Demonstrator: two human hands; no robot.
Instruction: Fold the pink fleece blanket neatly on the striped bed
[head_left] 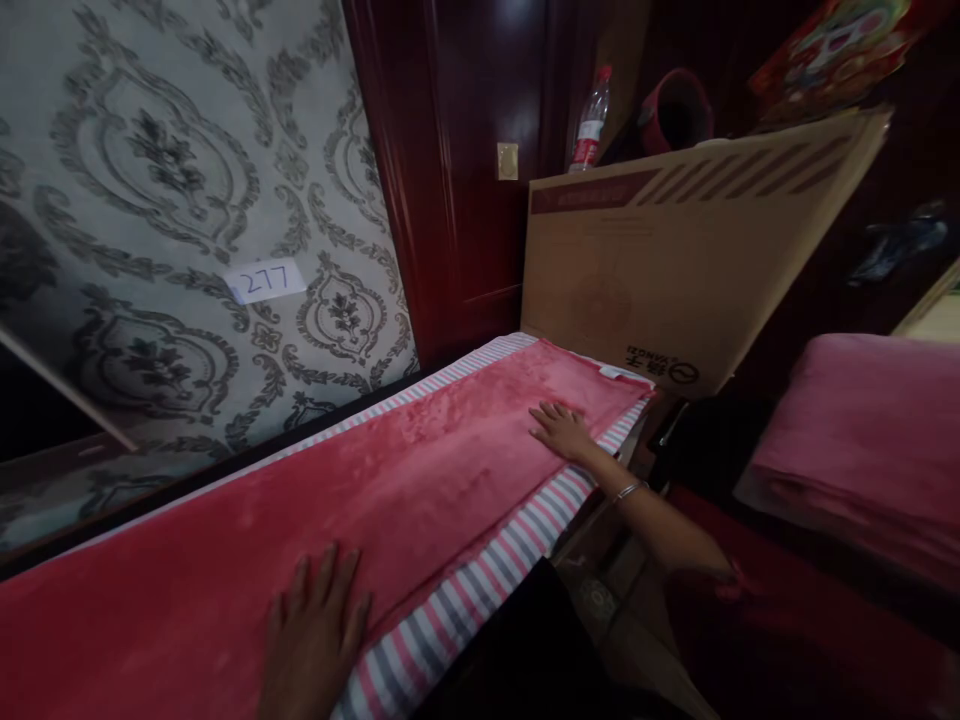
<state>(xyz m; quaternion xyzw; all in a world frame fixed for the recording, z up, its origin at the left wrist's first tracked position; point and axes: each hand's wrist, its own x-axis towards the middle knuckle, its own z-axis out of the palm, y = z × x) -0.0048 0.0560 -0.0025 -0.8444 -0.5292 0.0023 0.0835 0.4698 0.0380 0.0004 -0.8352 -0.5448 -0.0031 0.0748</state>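
A long pink plush blanket [420, 470] lies folded in a strip over a striped sheet [480, 570] of white, grey and pink. My left hand [315, 630] rests palm down on the near part of the blanket, fingers spread. Farther along, near the blanket's far right end, my right hand [562, 432] lies flat on the fabric with its fingers apart. A bracelet circles the right wrist. Close to the far corner of the blanket shows a small white label [611, 372]. Neither hand grips anything.
Behind the far end stands a large cardboard box [645, 250], with a red-labelled plastic bottle [591, 122] above its edge. To the right sits a folded pink blanket [870, 430]. A patterned wall [187, 160] and a dark red door [465, 180] border the far side.
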